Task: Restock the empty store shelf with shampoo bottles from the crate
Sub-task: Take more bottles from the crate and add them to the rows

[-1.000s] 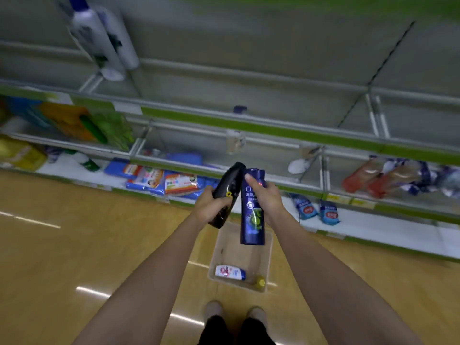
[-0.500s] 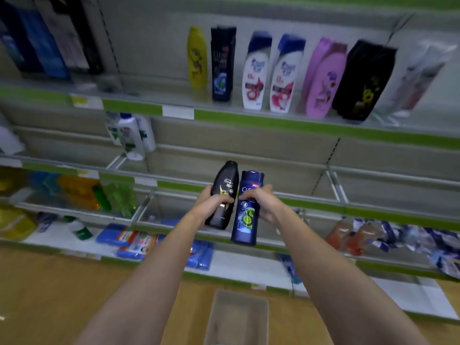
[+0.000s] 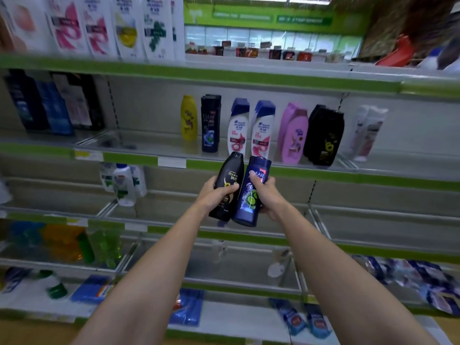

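Both hands are raised in front of the shelving, each wrapped around a bottle. Left hand (image 3: 216, 195) grips a black shampoo bottle (image 3: 227, 186) around its middle, thumb across the front label, the bottle tilted slightly so its cap leans to the right. Right hand (image 3: 267, 195) grips a dark blue shampoo bottle (image 3: 251, 195), fingers curled over the upper part of the label, the bottle nearly upright. The two bottles touch along their sides and are held just below the green-edged shelf (image 3: 348, 175), which carries a row of standing bottles: a yellow bottle (image 3: 188, 118), a dark navy bottle (image 3: 210, 123), two white bottles with blue caps (image 3: 250, 128), a pink bottle (image 3: 292, 133), a black bottle (image 3: 323, 135) and a pale bottle (image 3: 366, 130) at the right end. To the left of the yellow bottle the same shelf shows bare surface. One level down, white bottles (image 3: 124, 183) stand at the left.
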`<state>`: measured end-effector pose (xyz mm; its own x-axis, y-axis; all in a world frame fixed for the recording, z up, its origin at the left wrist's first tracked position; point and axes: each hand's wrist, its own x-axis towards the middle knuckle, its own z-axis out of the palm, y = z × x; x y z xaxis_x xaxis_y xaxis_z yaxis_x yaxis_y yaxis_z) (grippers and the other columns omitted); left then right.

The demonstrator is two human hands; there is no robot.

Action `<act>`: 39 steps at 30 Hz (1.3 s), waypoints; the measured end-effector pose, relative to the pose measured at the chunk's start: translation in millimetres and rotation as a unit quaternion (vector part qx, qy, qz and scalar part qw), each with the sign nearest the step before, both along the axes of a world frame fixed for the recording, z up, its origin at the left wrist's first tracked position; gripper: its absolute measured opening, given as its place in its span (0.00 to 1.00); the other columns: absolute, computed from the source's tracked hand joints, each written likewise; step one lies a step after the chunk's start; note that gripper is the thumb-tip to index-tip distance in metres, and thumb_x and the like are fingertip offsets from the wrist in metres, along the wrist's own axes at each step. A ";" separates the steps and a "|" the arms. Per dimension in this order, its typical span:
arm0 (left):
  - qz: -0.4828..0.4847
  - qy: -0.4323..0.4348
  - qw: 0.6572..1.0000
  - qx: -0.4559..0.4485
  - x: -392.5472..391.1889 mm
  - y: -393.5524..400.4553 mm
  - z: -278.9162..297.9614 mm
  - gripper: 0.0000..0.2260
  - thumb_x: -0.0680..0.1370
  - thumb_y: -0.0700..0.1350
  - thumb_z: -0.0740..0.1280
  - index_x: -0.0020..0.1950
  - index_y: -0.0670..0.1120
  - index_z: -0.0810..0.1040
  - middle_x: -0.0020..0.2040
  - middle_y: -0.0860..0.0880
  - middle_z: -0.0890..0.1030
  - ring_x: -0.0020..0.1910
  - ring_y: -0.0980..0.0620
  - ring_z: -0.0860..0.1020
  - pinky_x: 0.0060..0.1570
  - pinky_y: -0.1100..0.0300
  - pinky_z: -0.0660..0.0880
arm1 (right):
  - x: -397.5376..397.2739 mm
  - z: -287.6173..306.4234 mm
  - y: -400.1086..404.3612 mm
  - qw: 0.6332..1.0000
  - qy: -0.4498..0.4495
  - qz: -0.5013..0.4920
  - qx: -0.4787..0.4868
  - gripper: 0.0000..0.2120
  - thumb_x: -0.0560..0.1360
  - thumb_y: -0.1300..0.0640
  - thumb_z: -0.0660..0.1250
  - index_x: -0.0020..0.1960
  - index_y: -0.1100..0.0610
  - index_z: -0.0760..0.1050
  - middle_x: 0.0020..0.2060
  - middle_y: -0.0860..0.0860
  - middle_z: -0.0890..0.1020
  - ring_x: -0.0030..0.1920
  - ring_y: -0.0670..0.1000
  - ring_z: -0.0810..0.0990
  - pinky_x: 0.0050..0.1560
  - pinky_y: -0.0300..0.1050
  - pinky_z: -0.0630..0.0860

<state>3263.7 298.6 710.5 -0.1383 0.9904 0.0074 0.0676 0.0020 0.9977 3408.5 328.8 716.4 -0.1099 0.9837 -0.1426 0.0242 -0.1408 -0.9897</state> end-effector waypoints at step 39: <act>0.044 0.013 0.996 0.075 -141.4 124.6 60.3 0.14 0.73 0.43 0.72 0.56 0.46 0.73 0.55 0.46 0.79 0.58 0.45 0.77 0.62 0.50 0.73 | -141.2 66.0 142.8 0.950 -0.226 -0.108 0.186 0.24 0.72 0.60 0.71 0.63 0.60 0.63 0.60 0.58 0.76 0.61 0.59 0.76 0.62 0.58 0.73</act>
